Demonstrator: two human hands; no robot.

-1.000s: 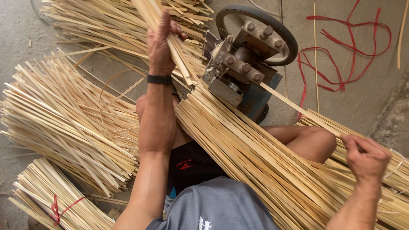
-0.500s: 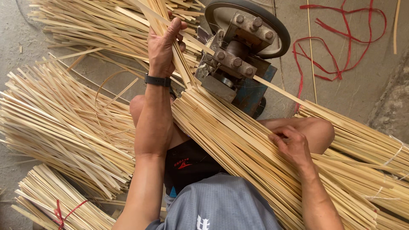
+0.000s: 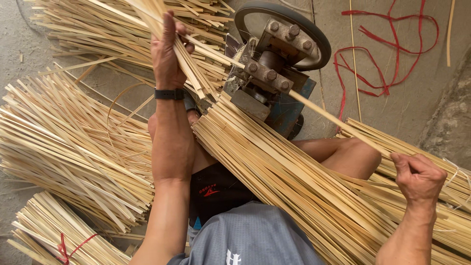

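Since the view 0.5 s ago, the right hand [image 3: 418, 177] has drawn back from the middle of the lap bundle toward the right edge, and I now see it clenched on the near end of 1 bamboo strip [image 3: 338, 122], which runs straight up and left from the fist into the metal block of the splitting machine [image 3: 269, 78]. I judge from this that a fresh strip has been picked out and lined up with the machine's mouth, so feeding is in hand rather than sorting. On the far side, the left hand [image 3: 167, 54] has stayed raised, closed around a sheaf of thinner split strips [image 3: 189, 68] fanning out beside the block; a black wristband [image 3: 169, 93] sits on that wrist. Beneath both arms, the lap bundle [image 3: 274, 172] of uncut strips lies diagonally across the person's bare knees, touching the machine's base. Behind the block stands the machine's dark wheel [image 3: 314, 39]. To the left, 2 loose heaps of strips [image 3: 73, 147] cover the concrete floor [image 3: 407, 108], with 1 tied bundle [image 3: 54, 235] at the lower left bound by red cord. Loose red string [image 3: 387, 54] lies well apart, beyond the wheel.
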